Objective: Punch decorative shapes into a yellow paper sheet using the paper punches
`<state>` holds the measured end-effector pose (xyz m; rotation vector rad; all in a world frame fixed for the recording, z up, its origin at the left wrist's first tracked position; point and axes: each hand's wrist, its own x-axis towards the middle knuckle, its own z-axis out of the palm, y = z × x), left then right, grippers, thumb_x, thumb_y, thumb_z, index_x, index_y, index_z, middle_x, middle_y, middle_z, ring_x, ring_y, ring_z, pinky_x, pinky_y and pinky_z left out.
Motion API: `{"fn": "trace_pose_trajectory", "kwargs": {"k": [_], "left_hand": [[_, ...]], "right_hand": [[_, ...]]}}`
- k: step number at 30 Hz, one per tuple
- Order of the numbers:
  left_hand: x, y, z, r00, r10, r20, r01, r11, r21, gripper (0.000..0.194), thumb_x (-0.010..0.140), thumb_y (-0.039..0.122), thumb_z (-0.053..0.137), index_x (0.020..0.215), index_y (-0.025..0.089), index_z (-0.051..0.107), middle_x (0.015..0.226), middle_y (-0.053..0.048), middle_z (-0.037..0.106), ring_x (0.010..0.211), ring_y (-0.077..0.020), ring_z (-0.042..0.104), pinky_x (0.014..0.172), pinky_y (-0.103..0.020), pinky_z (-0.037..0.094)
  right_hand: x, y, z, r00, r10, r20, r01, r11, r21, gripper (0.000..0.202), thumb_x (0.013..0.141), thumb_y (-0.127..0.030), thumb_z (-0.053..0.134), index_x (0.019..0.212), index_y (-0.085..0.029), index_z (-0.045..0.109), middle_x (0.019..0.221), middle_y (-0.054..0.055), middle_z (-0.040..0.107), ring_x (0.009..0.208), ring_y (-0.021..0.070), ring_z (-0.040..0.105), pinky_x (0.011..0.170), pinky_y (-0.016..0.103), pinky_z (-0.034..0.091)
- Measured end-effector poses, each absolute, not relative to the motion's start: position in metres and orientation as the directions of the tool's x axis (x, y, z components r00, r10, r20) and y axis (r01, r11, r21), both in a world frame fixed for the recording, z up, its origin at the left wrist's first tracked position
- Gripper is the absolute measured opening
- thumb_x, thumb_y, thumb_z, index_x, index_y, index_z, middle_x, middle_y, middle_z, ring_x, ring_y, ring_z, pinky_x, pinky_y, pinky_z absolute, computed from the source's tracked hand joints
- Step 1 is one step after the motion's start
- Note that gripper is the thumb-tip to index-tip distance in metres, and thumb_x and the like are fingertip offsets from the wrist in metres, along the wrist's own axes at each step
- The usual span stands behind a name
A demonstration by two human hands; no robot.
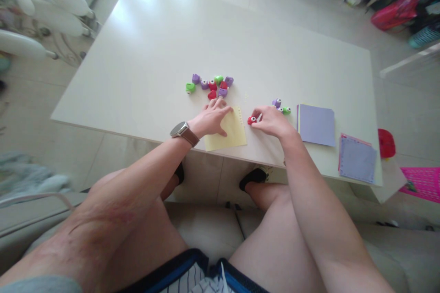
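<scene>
A yellow paper sheet (235, 132) lies at the table's near edge, with small marks or holes along its upper right side. My left hand (215, 116) rests over its left part, fingers spread, holding nothing. Right of the sheet, my right hand (266, 120) has its thumb and fingers closed round a small red punch (251, 120) on the table. Past my left hand sits a group of red, purple and green punches (213, 84). A purple punch (276, 103) and a green punch (286, 111) are just beyond my right hand.
A stack of purple paper (316, 124) lies right of my right arm. Another stack with patterned edges (357, 158) is at the right end of the white table (154, 55). A red object (387, 143) and a pink sheet (421, 183) are off the table's right side.
</scene>
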<state>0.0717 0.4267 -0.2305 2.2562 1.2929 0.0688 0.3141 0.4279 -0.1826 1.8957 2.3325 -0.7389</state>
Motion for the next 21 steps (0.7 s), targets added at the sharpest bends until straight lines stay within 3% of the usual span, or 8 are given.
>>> {"fn": "trace_pose_trajectory", "kwargs": {"k": [8, 11, 14, 21], "left_hand": [[0.072, 0.427, -0.226, 0.538, 0.809, -0.237, 0.793, -0.390, 0.468, 0.091, 0.066, 0.042, 0.090, 0.147, 0.026, 0.052, 0.154, -0.017, 0.042, 0.142, -0.0435, 0.038, 0.116, -0.057, 0.036], [0.071, 0.428, -0.227, 0.542, 0.809, -0.229, 0.790, -0.397, 0.467, 0.093, 0.066, 0.045, 0.090, 0.148, 0.028, 0.051, 0.154, -0.016, 0.042, 0.142, -0.0441, 0.038, 0.115, -0.058, 0.037], [0.071, 0.428, -0.227, 0.540, 0.811, -0.225, 0.792, -0.400, 0.461, 0.094, 0.065, 0.045, 0.091, 0.148, 0.028, 0.051, 0.154, -0.017, 0.042, 0.141, -0.0441, 0.038, 0.115, -0.059, 0.037], [0.071, 0.427, -0.226, 0.537, 0.810, -0.236, 0.792, -0.388, 0.471, 0.094, 0.065, 0.046, 0.091, 0.147, 0.028, 0.050, 0.154, -0.017, 0.041, 0.142, -0.0449, 0.037, 0.116, -0.060, 0.035]], "right_hand": [[0.317, 0.430, -0.192, -0.180, 0.953, -0.244, 0.963, 0.120, -0.240, 0.019, 0.082, -0.021, 0.068, 0.098, -0.023, 0.078, 0.103, 0.010, 0.074, 0.097, 0.0291, 0.065, 0.083, 0.039, 0.049], [0.318, 0.430, -0.198, -0.313, 0.936, -0.164, 0.921, 0.257, -0.292, 0.022, 0.083, -0.019, 0.068, 0.102, -0.024, 0.078, 0.114, 0.011, 0.069, 0.110, 0.0312, 0.058, 0.093, 0.044, 0.047], [0.315, 0.428, -0.203, -0.432, 0.887, -0.161, 0.872, 0.365, -0.326, 0.008, 0.084, -0.023, 0.074, 0.091, -0.025, 0.078, 0.124, 0.009, 0.065, 0.122, 0.0333, 0.051, 0.101, 0.051, 0.043], [0.304, 0.423, -0.211, -0.367, 0.908, -0.202, 0.915, 0.313, -0.256, 0.006, 0.087, -0.030, 0.078, 0.089, -0.025, 0.076, 0.137, 0.011, 0.060, 0.131, 0.0383, 0.041, 0.101, 0.058, 0.037]]}}
